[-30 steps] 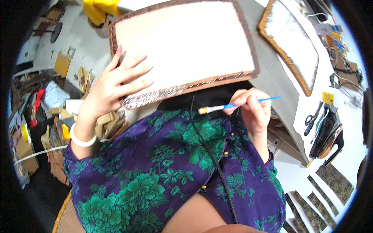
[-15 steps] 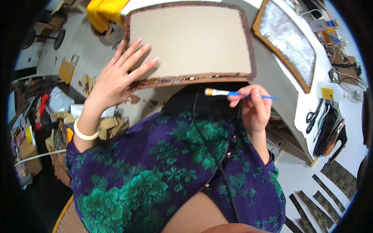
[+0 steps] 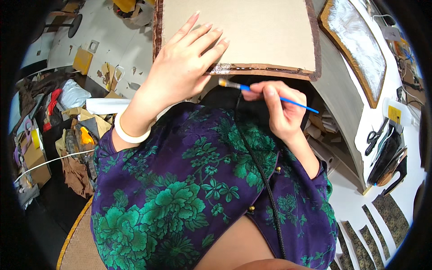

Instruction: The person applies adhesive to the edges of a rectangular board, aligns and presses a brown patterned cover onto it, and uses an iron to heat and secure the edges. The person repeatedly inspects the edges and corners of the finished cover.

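pinched the brush (image 3: 244, 87) in the right hand (image 3: 285, 114), slanting it gently from bristles (image 3: 222, 83) at the left down to the handle's tip at the right. held the bristles just below the near edge (image 3: 270, 69) of the board (image 3: 265, 36), apart from it, close under a glossy patch (image 3: 221, 68). had the board up and left of the right hand, with its near edge running left to right, roughly along the brush's long axis. laid the left hand (image 3: 180, 65), fingers spread, over the board's near left corner, closer to the glossy patch than the right; could not tell whether clasping from beneath.
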